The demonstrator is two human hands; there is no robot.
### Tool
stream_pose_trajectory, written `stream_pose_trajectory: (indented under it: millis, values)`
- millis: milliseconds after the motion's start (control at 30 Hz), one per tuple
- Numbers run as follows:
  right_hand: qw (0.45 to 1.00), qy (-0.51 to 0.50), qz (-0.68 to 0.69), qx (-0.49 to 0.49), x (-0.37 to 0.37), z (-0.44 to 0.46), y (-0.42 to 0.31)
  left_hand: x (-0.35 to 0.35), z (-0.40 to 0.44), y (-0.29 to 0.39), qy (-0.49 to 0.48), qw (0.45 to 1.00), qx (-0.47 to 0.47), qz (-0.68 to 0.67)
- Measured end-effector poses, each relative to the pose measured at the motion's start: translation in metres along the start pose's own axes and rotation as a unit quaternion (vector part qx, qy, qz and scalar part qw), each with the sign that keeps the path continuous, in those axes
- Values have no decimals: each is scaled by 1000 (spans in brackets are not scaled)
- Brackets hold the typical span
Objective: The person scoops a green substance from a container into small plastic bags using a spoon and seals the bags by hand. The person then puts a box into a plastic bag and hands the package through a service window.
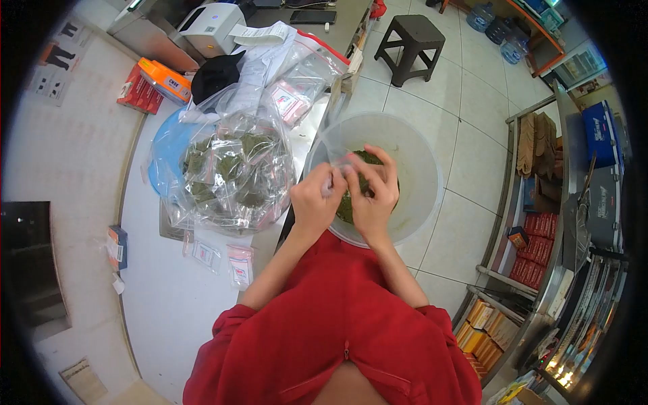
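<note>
My left hand [314, 198] is closed in a pinch on a small clear plastic bag [335, 145], which stands up between my hands. The fingers of my right hand [374, 196] are bent, thumb and fingertips pinching the bag's edge beside the left. Both hands are over a large translucent white tub [420, 165]. Inside it lies a dark green, crumbly, leaf-like mass [345, 209], partly hidden by my hands. To the left, a big clear bag [266, 202] holds several small clear packets of green stuff [233, 165].
The white table [152, 297] carries two small printed bags [240, 265], a blue basin [160, 162], a black cap [214, 77], a label printer [211, 30] and an orange box [165, 81]. A dark stool [410, 47] stands on the tiled floor. Shelves with red boxes [536, 246] line the right.
</note>
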State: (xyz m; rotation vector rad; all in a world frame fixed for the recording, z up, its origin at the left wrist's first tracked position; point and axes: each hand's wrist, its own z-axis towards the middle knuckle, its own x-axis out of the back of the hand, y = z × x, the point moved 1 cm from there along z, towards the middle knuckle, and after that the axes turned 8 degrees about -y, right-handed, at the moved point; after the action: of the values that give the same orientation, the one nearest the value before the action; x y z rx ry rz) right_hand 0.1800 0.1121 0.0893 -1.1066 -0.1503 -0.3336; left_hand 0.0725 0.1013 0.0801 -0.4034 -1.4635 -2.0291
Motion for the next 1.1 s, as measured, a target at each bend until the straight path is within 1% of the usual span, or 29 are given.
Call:
stream_pose_trajectory:
  millis: [33, 100, 133, 167, 200, 233, 267, 300, 367, 400, 433, 467, 500, 533, 567, 600, 633, 667, 700, 733, 767, 800, 833, 867, 900, 967, 1000, 1067, 1100]
  values:
    - [1000, -4, -1, 1, 2, 0, 2, 0, -4, -1, 3, 1000, 3, -1]
    - [993, 8, 99, -71, 12, 1, 13, 5, -8, -9, -83, 984, 7, -157]
    - [999, -20, 30, -12, 23, -1, 17, 15, -8, -21, -181, 889, 157, -391]
    - [999, -24, 30, -13, 30, -4, 19, 25, -2, -31, -178, 889, 159, -392]
    - [995, -67, -15, 79, 34, -7, 17, 32, 6, -41, -242, 752, 249, -561]
    - [978, -109, -58, 169, 38, -12, 15, 34, 9, -45, -291, 570, 324, -697]
    - [967, -147, -76, 193, 42, -18, 12, 35, 9, -47, -281, 736, 339, -515]
    - [967, -151, -76, 191, 45, -22, 14, 35, 11, -51, -279, 734, 343, -516]
    - [952, -203, -93, 209, 48, -29, 20, 40, 22, -63, -365, 855, 226, -291]
    - [949, -207, -88, 222, 48, -26, 21, 47, 26, -73, -356, 887, 235, -178]
    - [949, -207, -90, 221, 51, -26, 20, 52, 31, -70, -357, 886, 235, -179]
    - [942, -246, -98, 208, 56, -26, 19, 60, 39, -61, -328, 928, 113, -137]
    - [934, -284, -105, 191, 57, -27, 18, 69, 46, -50, -295, 951, -10, -92]
    - [935, -285, -104, 185, 56, -28, 14, 66, 46, -36, -361, 918, -113, -116]
    - [916, -352, -96, 169, 55, -29, 12, 58, 42, -33, -364, 917, -108, -118]
    - [891, -419, -87, 154, 54, -30, 12, 47, 35, -31, -526, 838, -82, -124]
    - [890, -422, -87, 151, 52, -29, 14, 40, 28, -32, -669, 730, -56, -127]
    - [882, -445, -78, 133, 49, -30, 16, 34, 26, -38, -697, 709, -45, -95]
    - [874, -467, -69, 114, 47, -30, 18, 33, 22, -46, -699, 707, -44, -99]
    - [866, -492, -77, 52, 51, -29, 19, 35, 17, -56, -687, 717, -5, -117]
    - [866, -492, -77, 46, 52, -33, 25, 35, 12, -66, -673, 727, 34, -134]
    - [887, -445, -123, 22, 52, -40, 36, 34, 2, -73, -676, 724, 34, -136]
    - [903, -395, -169, -2, 52, -48, 49, 34, -14, -77, -680, 695, 99, -210]
    - [893, -410, -174, -61, 55, -59, 66, 34, -31, -80, -677, 660, 164, -282]
    - [893, -409, -175, -65, 59, -70, 88, 31, -47, -78, -679, 657, 165, -283]
    - [826, -522, -152, -148, 62, -92, 134, 26, -72, -72, -597, 675, 160, -403]
    - [826, -521, -152, -152, 61, -99, 154, 25, -79, -72, -599, 672, 161, -404]
    - [807, -470, -325, -151, 56, -98, 187, 26, -88, -74, -551, 704, 188, -406]
    - [803, -458, -349, -154, 53, -85, 194, 28, -88, -74, -552, 702, 189, -408]
